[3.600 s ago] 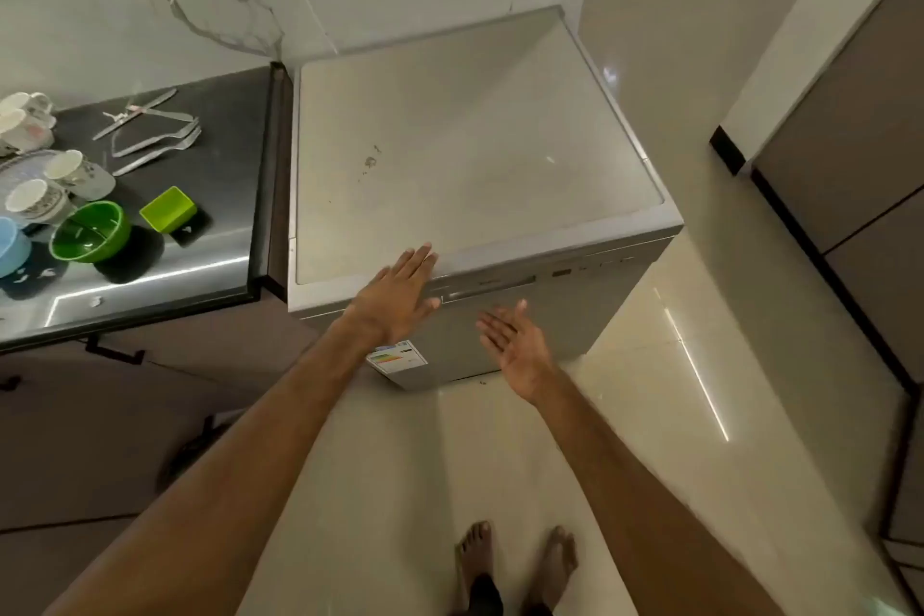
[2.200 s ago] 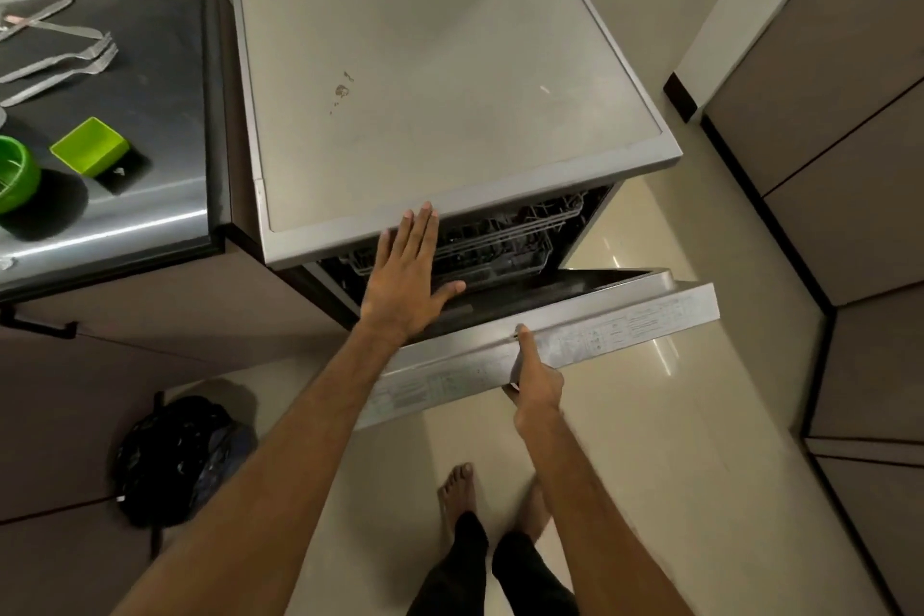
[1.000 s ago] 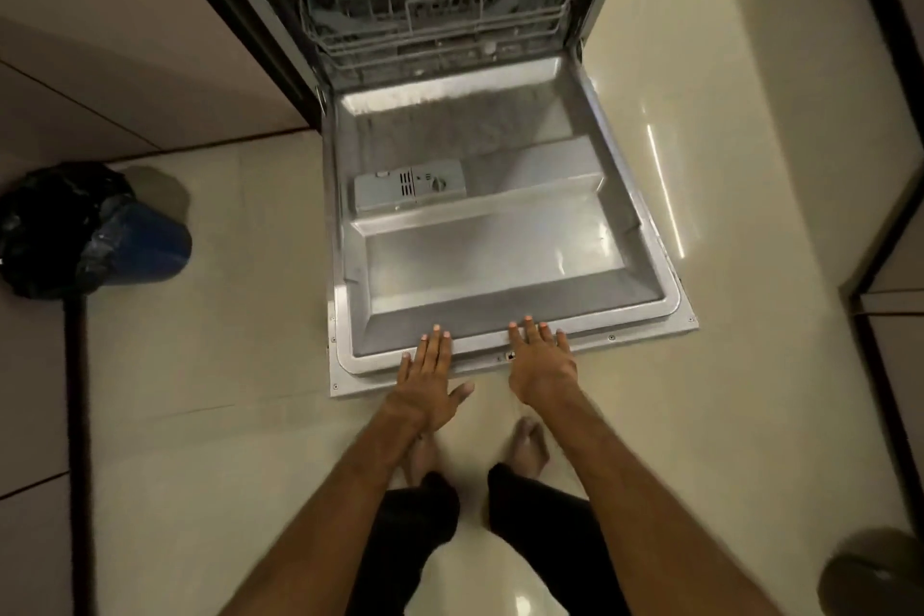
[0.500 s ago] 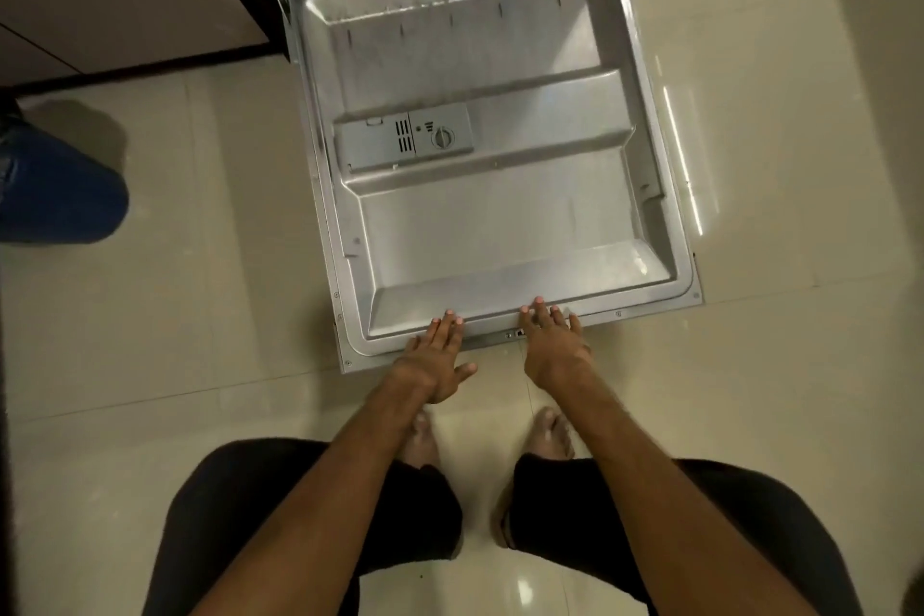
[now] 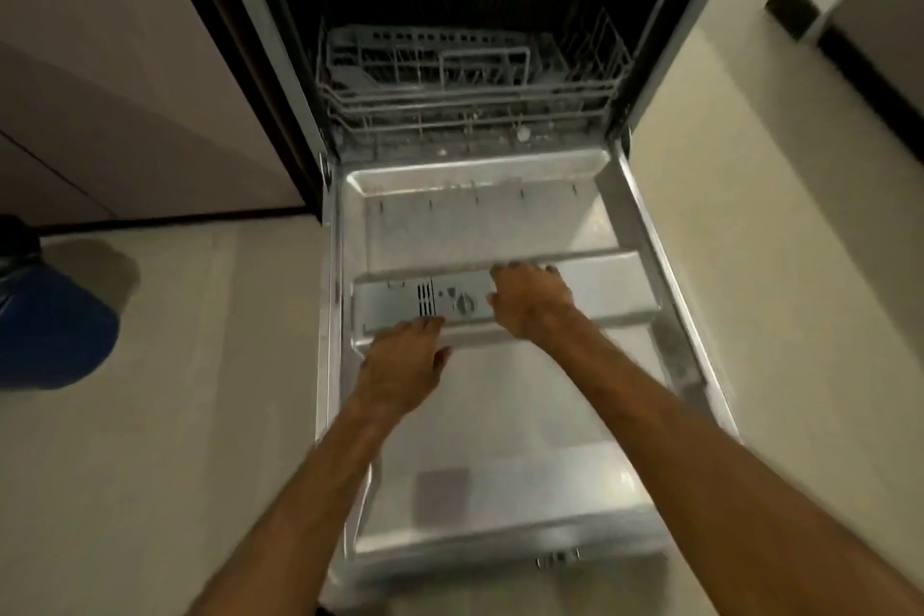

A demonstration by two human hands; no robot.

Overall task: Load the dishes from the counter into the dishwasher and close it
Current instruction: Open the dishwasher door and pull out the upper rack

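Note:
The dishwasher door (image 5: 480, 475) lies fully open and flat, its steel inner face up. Behind it the lower wire rack (image 5: 470, 80) sits inside the dark tub, with no dishes that I can make out. My left hand (image 5: 402, 363) reaches forward over the door, fingers extended toward the grey detergent dispenser (image 5: 400, 303). My right hand (image 5: 532, 298) hovers over the dispenser's right end, fingers bent downward, holding nothing. The counter and its dishes are out of view.
Beige cabinet fronts (image 5: 125, 80) stand left of the dishwasher. A blue and black object (image 5: 45, 325) sits on the tiled floor at the left edge. Pale floor (image 5: 800, 265) extends right of the door, with a dark-based cabinet (image 5: 850, 40) at far right.
The door went from closed to fully lowered. Both hands left the door's front edge and moved forward over the door to the dispenser. The view tilted up toward the rack.

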